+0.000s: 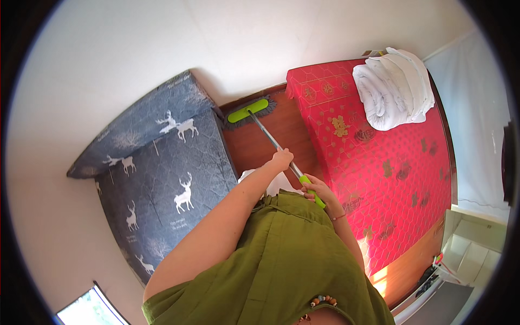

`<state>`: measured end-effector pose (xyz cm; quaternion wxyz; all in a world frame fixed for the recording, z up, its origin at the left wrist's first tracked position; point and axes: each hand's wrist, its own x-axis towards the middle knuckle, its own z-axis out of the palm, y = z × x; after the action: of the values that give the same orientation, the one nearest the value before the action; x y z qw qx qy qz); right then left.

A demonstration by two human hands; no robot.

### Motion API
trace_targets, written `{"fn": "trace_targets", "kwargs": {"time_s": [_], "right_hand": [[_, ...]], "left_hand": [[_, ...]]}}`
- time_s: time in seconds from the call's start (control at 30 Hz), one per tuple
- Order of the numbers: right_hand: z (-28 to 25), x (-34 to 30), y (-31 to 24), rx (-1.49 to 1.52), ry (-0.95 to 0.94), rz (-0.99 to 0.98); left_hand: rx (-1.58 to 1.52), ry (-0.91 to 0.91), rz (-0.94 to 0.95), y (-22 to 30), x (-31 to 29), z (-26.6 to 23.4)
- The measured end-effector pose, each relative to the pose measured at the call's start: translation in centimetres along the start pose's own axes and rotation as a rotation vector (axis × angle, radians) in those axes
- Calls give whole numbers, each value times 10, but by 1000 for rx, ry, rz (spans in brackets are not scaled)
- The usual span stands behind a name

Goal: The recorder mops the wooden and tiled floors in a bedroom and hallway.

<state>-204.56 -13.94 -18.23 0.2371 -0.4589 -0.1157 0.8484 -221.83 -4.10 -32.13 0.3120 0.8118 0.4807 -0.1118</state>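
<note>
A flat mop (264, 131) reaches away from me, its metal pole slanting to the far left. Its bright green head plate, with a grey fringed pad under it, lies on the floor against the wall, in the corner beside the sofa. My left hand (283, 158) is closed around the middle of the pole. Lower down, my right hand (318, 189) grips the pole's end at the green handle. The right wrist wears a thin bracelet.
On the left stands a dark blue sofa (206, 157) with white deer prints. On the right is a red patterned mattress (352, 157) with a folded white quilt (398, 89) at its far end. A strip of reddish-brown wooden floor (295, 127) runs between them to the white wall.
</note>
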Motion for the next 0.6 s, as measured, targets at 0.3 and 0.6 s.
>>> {"fn": "trace_targets", "kwargs": {"time_s": [0.3, 0.6], "right_hand": [[29, -12, 2, 101, 162, -89], [45, -17, 8, 412, 246, -200]], "left_hand": [[19, -89, 343, -12, 14, -12], [176, -143, 409, -4, 29, -36]]}}
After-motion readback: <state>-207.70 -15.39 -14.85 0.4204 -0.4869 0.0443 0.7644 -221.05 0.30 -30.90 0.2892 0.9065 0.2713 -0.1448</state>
